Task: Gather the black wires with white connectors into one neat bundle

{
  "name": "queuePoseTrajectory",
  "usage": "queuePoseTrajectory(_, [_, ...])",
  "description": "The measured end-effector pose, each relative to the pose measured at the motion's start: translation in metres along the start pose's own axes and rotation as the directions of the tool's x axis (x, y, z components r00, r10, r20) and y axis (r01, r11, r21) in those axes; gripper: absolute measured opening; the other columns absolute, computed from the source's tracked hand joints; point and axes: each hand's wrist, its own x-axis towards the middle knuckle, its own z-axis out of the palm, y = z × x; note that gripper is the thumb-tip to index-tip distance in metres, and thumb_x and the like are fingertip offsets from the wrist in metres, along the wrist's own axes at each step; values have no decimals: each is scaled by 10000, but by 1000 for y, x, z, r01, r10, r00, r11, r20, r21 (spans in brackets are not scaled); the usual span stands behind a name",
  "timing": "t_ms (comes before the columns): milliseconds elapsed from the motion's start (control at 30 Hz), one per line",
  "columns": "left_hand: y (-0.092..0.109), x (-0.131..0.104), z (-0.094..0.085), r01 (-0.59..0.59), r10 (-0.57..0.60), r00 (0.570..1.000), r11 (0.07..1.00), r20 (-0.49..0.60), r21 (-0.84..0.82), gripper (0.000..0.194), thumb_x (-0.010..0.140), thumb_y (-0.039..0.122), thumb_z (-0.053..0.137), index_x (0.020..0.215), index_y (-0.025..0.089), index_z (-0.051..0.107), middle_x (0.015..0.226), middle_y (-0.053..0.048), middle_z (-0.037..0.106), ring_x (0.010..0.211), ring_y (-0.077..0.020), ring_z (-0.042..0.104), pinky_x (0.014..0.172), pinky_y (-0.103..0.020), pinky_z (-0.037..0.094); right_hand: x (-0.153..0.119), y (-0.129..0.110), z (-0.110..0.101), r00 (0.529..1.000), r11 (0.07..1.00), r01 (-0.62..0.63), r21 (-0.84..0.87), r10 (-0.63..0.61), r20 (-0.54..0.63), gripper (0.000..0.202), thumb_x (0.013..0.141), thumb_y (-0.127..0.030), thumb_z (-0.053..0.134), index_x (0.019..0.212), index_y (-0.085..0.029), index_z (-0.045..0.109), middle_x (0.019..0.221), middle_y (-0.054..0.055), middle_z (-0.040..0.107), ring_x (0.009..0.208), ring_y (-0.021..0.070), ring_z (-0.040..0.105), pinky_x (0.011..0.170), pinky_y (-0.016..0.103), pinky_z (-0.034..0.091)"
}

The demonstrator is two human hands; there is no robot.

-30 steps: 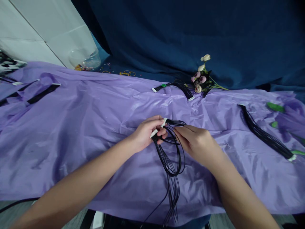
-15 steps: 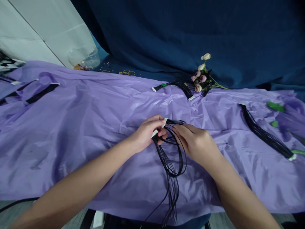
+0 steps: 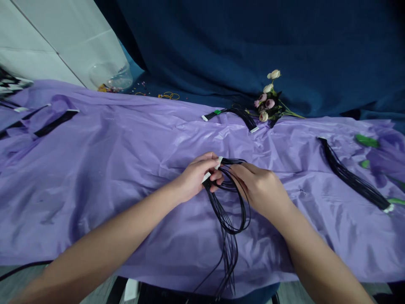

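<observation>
A bundle of thin black wires (image 3: pixel 226 219) with white connectors hangs in loops between my hands, its loose ends trailing toward the front edge of the purple sheet (image 3: pixel 126 147). My left hand (image 3: pixel 198 177) is closed on the bundle, with one white connector (image 3: pixel 219 162) at the thumb tip and another (image 3: pixel 206 177) beside the lower fingers. Just right of it, my right hand (image 3: pixel 257 183) pinches wires of the same bundle; its fingertips are partly hidden.
Another wire bundle (image 3: pixel 236 113) lies at the back beside artificial flowers (image 3: pixel 267 103). One more bundle (image 3: pixel 351 177) rests at right, and several (image 3: pixel 57 122) at far left. A clear plastic container (image 3: pixel 120 78) and rubber bands (image 3: pixel 169 96) are behind the sheet.
The wire loop below my right hand has shifted slightly right and widened. Both hands stay in nearly the same place, still holding the bundle.
</observation>
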Motion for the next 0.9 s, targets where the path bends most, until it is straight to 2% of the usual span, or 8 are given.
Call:
queuePoseTrajectory(167, [1, 2, -2, -11, 10, 1000, 996, -11, -83, 118, 804, 239, 526, 722, 175, 470, 482, 44, 359, 486, -112, 474, 367, -161, 342, 2, 0, 1, 984, 982, -9, 188, 42, -175, 180, 918, -189, 486, 1046, -147, 605, 840, 67, 618, 740, 140, 610, 656, 240, 478])
queuePoseTrajectory(333, [7, 4, -5, -66, 44, 992, 979, -114, -195, 143, 811, 197, 456, 715, 145, 548, 451, 37, 326, 461, -116, 463, 332, -156, 311, 0, -11, -5, 814, 1000, 8, 19, 5, -581, 200, 760, -108, 672, 937, -187, 620, 837, 64, 565, 770, 172, 564, 703, 306, 477])
queuePoseTrajectory(433, [14, 3, -3, -87, 44, 988, 953, -149, -291, 196, 822, 184, 427, 680, 131, 551, 452, 33, 313, 447, -103, 430, 326, -152, 300, -4, -22, -6, 785, 997, 75, 36, -36, -619, 272, 709, -61, 699, 916, -206, 597, 762, 34, 567, 695, 158, 546, 642, 296, 470])
queuePoseTrajectory(533, [20, -1, 0, -106, 43, 983, 925, -178, -364, 226, 829, 163, 401, 652, 128, 536, 472, 27, 312, 454, -97, 412, 335, -152, 306, -6, -32, 2, 856, 961, 110, 255, 38, -515, 218, 757, -77, 659, 921, -200, 584, 762, 24, 596, 693, 141, 553, 644, 282, 472])
queuePoseTrajectory(633, [23, -5, 2, -156, 80, 977, 900, -197, -407, 230, 822, 157, 385, 649, 128, 532, 467, 28, 284, 467, -102, 407, 339, -150, 292, -5, -41, 15, 942, 803, -43, 594, 231, -243, 71, 826, -162, 614, 891, -186, 598, 730, 5, 581, 637, 105, 524, 593, 246, 443])
queuePoseTrajectory(767, [22, -9, 3, -188, 116, 977, 862, -179, -471, 210, 811, 153, 383, 661, 129, 528, 479, 25, 302, 486, -95, 416, 370, -148, 307, 1, -49, 28, 909, 305, -296, 905, 383, 168, 112, 847, -287, 610, 887, -184, 600, 712, -17, 551, 576, 69, 472, 517, 205, 389])
queuePoseTrajectory(833, [19, -10, 2, -206, 145, 977, 840, -159, -502, 193, 814, 156, 395, 669, 137, 521, 488, 24, 313, 493, -95, 425, 378, -150, 318, 4, -53, 31, 874, 54, -346, 937, 382, 301, 131, 813, -296, 648, 845, -184, 588, 666, -43, 509, 527, 50, 427, 472, 182, 356])
queuePoseTrajectory(900, [17, -10, 1, -226, 184, 974, 821, -132, -525, 179, 814, 161, 407, 671, 146, 514, 490, 26, 307, 497, -98, 429, 383, -155, 330, 7, -56, 34, 849, -108, -367, 924, 366, 381, 145, 772, -279, 687, 788, -183, 580, 635, -57, 486, 495, 39, 407, 444, 168, 345])
